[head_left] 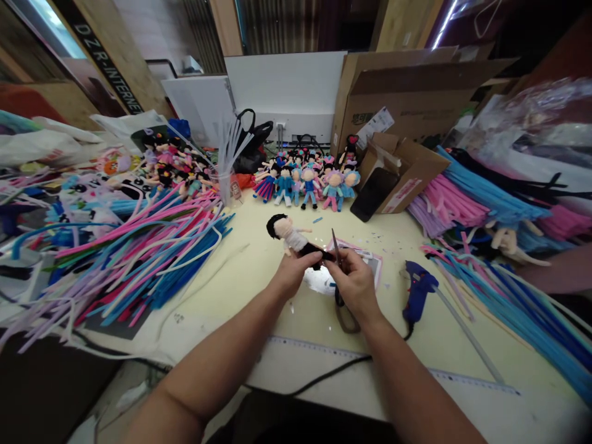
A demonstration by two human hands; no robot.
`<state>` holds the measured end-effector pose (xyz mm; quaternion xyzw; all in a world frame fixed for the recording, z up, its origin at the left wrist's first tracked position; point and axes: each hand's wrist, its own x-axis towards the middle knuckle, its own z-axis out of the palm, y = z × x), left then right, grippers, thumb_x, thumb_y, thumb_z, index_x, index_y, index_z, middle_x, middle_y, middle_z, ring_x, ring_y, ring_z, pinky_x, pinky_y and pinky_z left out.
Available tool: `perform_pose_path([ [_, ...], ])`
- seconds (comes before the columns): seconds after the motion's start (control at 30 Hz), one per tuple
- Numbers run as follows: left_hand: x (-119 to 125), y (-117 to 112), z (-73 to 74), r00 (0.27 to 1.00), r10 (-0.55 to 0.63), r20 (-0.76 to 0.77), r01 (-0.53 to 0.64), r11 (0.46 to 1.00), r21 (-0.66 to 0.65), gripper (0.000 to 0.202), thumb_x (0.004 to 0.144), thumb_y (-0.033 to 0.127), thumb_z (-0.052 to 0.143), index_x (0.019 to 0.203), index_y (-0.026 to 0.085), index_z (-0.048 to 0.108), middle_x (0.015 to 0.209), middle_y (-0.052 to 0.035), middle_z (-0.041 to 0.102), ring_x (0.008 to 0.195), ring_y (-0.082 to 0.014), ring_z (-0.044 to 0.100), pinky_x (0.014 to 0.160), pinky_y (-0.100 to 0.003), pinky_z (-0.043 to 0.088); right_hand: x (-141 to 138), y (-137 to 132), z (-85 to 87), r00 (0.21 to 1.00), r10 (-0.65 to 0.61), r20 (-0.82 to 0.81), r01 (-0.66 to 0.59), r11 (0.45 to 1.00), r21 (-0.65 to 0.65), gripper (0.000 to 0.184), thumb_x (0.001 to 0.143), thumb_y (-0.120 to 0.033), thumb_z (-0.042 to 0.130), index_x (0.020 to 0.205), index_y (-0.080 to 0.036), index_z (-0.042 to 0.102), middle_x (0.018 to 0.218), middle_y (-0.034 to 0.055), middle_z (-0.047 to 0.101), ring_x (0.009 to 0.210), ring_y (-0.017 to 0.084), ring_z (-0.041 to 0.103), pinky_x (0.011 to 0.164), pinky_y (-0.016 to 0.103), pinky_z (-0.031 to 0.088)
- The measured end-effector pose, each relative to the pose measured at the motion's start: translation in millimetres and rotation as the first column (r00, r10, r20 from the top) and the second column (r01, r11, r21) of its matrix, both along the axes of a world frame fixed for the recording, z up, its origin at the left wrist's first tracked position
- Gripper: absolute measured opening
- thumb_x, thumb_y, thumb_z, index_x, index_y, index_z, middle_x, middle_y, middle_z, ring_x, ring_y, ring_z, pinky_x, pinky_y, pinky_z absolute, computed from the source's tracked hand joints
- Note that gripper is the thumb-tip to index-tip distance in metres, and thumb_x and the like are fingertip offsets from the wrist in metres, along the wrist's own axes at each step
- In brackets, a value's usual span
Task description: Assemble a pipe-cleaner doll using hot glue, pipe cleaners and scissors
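A small doll (pixel 292 238) with black hair, a white top and black legs is tilted over the table, its head to the upper left. My left hand (pixel 296 271) is closed around its lower body, thumb on the black part. The fingers of my right hand (pixel 354 280) pinch the end of the black legs. A pair of scissors (pixel 348 319) runs along my right hand, blade pointing away and handles below the palm. Whether the hand also grips the scissors I cannot tell. Beneath the hands lies a shiny pale patch (pixel 319 281), partly covered.
A blue glue gun (pixel 419 290) with a glue stick lies to the right. A long ruler (pixel 314 349) and a black cable cross the front. Coloured pipe cleaners (pixel 185 246) are heaped left and right. Finished dolls (pixel 309 185), a phone (pixel 374 194) and cardboard boxes (pixel 411 166) stand behind.
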<state>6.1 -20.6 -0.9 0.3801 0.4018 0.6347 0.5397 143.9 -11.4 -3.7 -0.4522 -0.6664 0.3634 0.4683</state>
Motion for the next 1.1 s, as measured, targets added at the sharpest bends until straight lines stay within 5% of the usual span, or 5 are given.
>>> perform_pose_path([
  [0.43,2.4,-0.5,-3.4,0.995,-0.010,0.098,0.023,0.991,-0.129,0.028,0.059,0.028,0.077,0.078,0.015,0.061,0.071,-0.0006,0.062,0.065,-0.0136,0.057,0.064,-0.027,0.039,4.7,-2.7,4.2,0.946,-0.136,0.295,0.021,0.932,0.362,0.009,0.083,-0.028,0.056,0.079,-0.021,0.060,0.070,0.0012,0.060,0.063,0.016,0.052,0.060,0.028,0.039],
  [0.8,4.3,-0.7,-11.5,0.991,-0.012,0.133,0.042,0.974,-0.223,0.029,0.060,0.030,0.076,0.081,0.017,0.061,0.074,0.0006,0.062,0.065,-0.0116,0.053,0.062,-0.026,0.034,4.8,-3.6,3.9,0.921,-0.151,0.359,-0.009,0.913,0.407,0.009,0.084,-0.026,0.056,0.078,-0.020,0.059,0.069,0.0012,0.058,0.064,0.016,0.052,0.060,0.027,0.037],
  [1.0,-4.7,1.7,-2.1,0.985,-0.053,0.166,0.077,0.987,-0.143,0.028,0.059,0.029,0.078,0.078,0.015,0.062,0.073,-0.0011,0.062,0.067,-0.0133,0.055,0.064,-0.027,0.037,7.8,0.9,4.9,0.978,-0.035,0.207,-0.013,0.974,0.225,0.031,0.078,-0.034,0.064,0.105,-0.021,0.060,0.081,0.0007,0.059,0.059,0.013,0.046,0.060,0.028,0.040],
  [1.1,-9.2,2.2,2.9,0.987,-0.057,0.152,0.074,0.992,-0.107,0.028,0.058,0.029,0.078,0.077,0.014,0.063,0.072,-0.0017,0.062,0.067,-0.0141,0.056,0.064,-0.027,0.039,10.1,2.4,7.4,0.987,-0.029,0.157,-0.007,0.976,0.219,0.029,0.076,-0.034,0.066,0.102,-0.020,0.063,0.078,0.0002,0.055,0.061,0.013,0.045,0.060,0.028,0.040],
])
